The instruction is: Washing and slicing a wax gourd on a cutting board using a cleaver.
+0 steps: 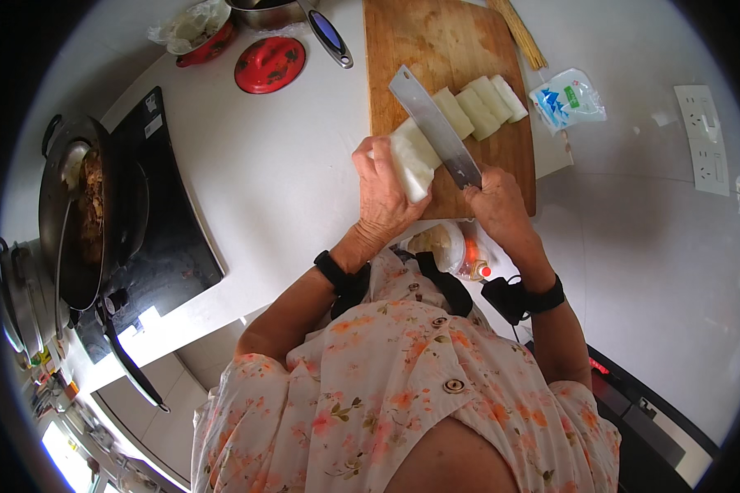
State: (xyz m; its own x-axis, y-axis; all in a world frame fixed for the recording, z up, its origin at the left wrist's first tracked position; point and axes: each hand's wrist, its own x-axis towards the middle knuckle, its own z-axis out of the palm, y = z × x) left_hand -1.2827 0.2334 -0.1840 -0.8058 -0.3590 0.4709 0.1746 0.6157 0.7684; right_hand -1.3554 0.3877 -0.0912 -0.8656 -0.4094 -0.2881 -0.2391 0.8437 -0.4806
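On the wooden cutting board lies a large pale piece of peeled vegetable or melon, its kind not certain. My left hand grips its near end, fingers over the top and thumb at the lower edge. My right hand holds a Chinese-style cleaver by its handle, which the fingers hide. The blade runs diagonally across the pale piece, so whether it has entered the flesh cannot be told. Beyond the blade, several cut blocks lie in a row toward the board's right side.
A wok with brown food and a ladle sits on the black cooktop at left. A red lid, a red pot and a pan handle are at the back. A plastic packet lies right of the board.
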